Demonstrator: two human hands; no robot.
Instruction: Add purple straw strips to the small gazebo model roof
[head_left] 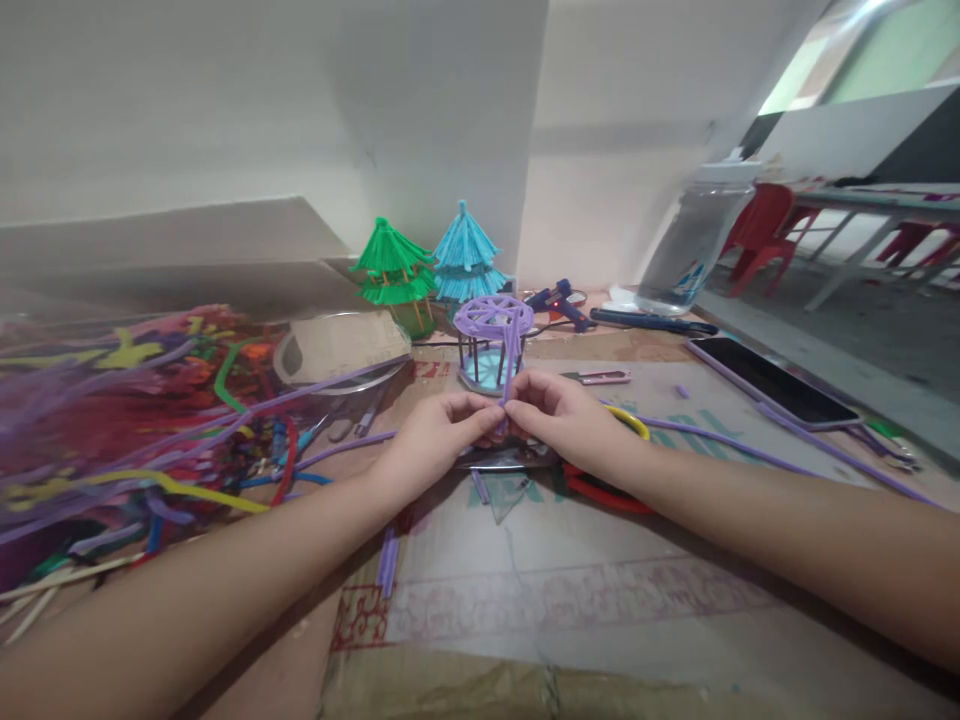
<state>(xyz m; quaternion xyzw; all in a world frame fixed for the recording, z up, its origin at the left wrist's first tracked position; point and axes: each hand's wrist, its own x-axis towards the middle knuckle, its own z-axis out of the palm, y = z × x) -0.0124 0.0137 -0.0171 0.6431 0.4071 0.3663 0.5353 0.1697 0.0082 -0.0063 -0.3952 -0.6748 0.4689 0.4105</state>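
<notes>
Left fingers (477, 425) and right fingers (529, 420) pinch the purple strip (510, 365). It rises above them, before the purple-topped model (486, 328).

Slim purple strips (510, 362) stand nearly upright, held at their lower end, overlapping the small open frame (480, 328) beyond, whose round purple lattice top sits level on dark posts above a pale-blue base.

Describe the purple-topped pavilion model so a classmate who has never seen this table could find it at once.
Before the pale wall stand a green pagoda model and a blue pagoda model. In front of the blue one, just beyond the left hand and right hand, is the purple-topped pavilion model. Unlike its peaked neighbours, it has an openwork, round top.
</notes>
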